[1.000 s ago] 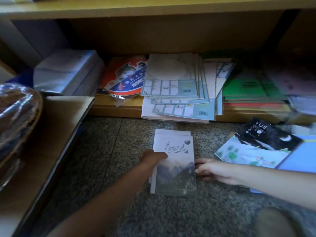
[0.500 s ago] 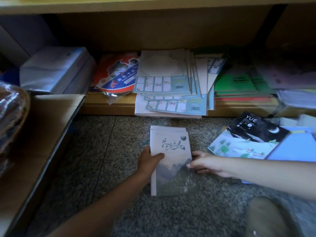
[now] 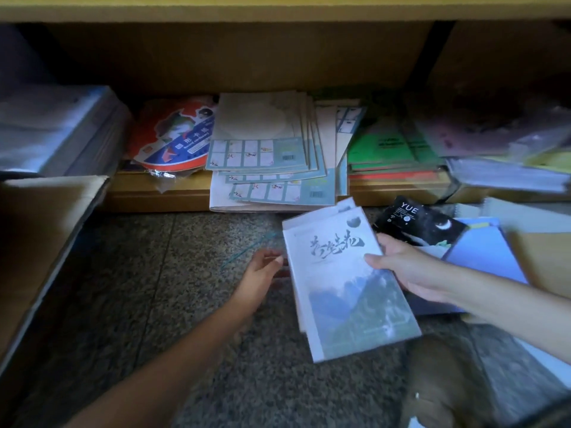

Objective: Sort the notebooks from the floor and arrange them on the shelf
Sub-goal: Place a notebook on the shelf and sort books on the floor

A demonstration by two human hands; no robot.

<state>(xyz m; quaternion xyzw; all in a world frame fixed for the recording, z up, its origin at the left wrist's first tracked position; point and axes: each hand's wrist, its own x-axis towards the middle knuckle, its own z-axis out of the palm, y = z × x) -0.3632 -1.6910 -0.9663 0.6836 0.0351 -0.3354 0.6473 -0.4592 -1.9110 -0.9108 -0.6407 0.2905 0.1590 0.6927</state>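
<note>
A small stack of white notebooks (image 3: 336,282) with black brush writing and a mountain picture is lifted off the speckled floor (image 3: 154,304), tilted. My right hand (image 3: 404,267) grips its right edge, thumb on the cover. My left hand (image 3: 262,273) hovers at the stack's left edge with loosely spread fingers, holding nothing. More notebooks lie on the floor at right: a black one marked YUE (image 3: 417,223) and a blue one (image 3: 485,254). The low wooden shelf (image 3: 160,196) behind holds a fanned pile of pale grid notebooks (image 3: 265,156) and green ones (image 3: 386,146).
A round orange packet (image 3: 173,140) and a wrapped white stack (image 3: 58,131) sit on the shelf's left part. A cardboard box flap (image 3: 46,230) borders the floor on the left. Plastic-wrapped stationery (image 3: 506,168) crowds the shelf's right end. My knee (image 3: 438,375) is at lower right.
The white notebook stack has come up off the floor and shifted right in my right hand. My left hand has let go of its left edge.
</note>
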